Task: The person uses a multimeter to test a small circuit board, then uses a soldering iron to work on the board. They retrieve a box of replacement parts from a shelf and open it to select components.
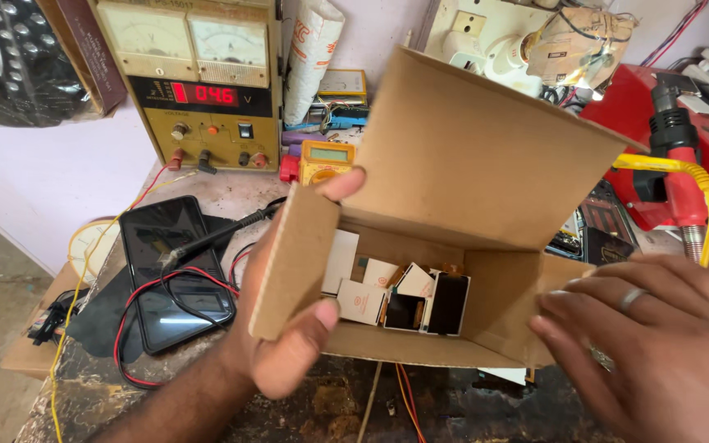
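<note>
Right hand (pixel 658 344) nearest the lens, fingers spread flat and slightly apart against the right end wall of an open cardboard box (pixel 469 205), a ring on one finger, gripping nothing. Left hand (pixel 289 320) clamped on the box's left flap, thumb in front, fingertips curled over the top edge. Box tilted toward the camera above a dark, worn workbench (pixel 330 410), lid flap raised behind. Inside, along the bottom, several small dark display modules (pixel 441 303) and pale cards leaning together. Behind on the left, yellowed bench power supply (pixel 207 82) with red digits lit. On the bench left of the box, dark phone (pixel 176 275) lying flat under red and black leads. At far right, red hot-air tool (pixel 679 156) beside a yellow cable. Behind the box, small yellow multimeter (pixel 326 160).
</note>
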